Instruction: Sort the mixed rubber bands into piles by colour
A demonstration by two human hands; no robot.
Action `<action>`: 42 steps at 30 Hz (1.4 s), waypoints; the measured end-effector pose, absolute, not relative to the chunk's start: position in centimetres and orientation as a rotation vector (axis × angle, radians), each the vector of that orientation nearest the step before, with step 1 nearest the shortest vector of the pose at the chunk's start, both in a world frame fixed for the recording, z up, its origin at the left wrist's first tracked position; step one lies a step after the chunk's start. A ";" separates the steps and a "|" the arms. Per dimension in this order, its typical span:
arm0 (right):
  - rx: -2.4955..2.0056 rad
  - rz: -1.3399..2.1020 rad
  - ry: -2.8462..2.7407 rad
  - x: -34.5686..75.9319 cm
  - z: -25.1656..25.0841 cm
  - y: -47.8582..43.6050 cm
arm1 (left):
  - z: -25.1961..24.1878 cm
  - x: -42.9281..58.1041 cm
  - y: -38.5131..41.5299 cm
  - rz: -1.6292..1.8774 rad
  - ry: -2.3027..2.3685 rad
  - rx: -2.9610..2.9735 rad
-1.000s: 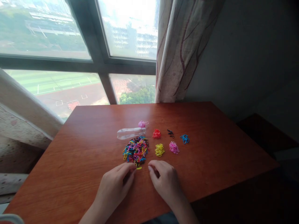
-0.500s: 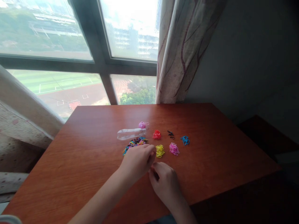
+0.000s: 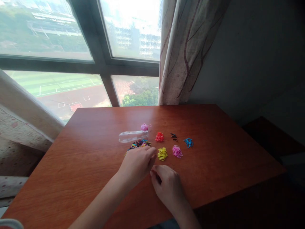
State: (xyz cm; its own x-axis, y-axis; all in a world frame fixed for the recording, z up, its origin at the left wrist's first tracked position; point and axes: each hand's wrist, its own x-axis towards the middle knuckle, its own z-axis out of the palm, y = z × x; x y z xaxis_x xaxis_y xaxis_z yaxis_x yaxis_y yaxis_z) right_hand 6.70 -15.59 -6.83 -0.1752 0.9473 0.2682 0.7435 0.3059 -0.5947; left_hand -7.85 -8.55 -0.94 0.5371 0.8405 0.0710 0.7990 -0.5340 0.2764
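My left hand is closed in front of a mixed pile of coloured rubber bands and covers part of it. Its fingertips end beside a yellow heap of bands. Just nearer to me, my right hand is closed too, thumb and forefinger together, close to the left hand's fingers. Whatever either hand pinches is hidden or too small to make out. Beyond the yellow heap are red bands; to its right are pink bands, a few black ones and blue ones.
A clear plastic bottle lies on its side behind the mixed pile, with a pink cap at its neck end. The wooden table reaches to the window. A pale rim shows at the lower left corner.
Both hands have shifted very slightly left in the picture, along with the whole view. Their closed grips look the same, and the heaps look unchanged.
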 end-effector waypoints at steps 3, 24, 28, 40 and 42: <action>-1.512 0.460 -2.000 6.6 -6.7 -15.6 | -1.3 -10.0 -10.1 0.425 1.417 2.497; -1.551 0.453 -2.002 4.8 -6.4 -15.1 | -5.8 -14.3 -15.3 0.801 1.386 2.167; -1.485 0.477 -1.960 5.3 -6.3 -15.8 | -5.8 -14.4 -15.4 0.790 1.386 2.157; -1.717 0.400 -1.524 14.4 -7.1 -14.6 | -5.6 -14.2 -15.4 0.788 1.400 2.235; -1.817 0.291 -1.463 16.9 -6.9 -13.9 | -5.4 -14.1 -15.4 0.786 1.404 2.245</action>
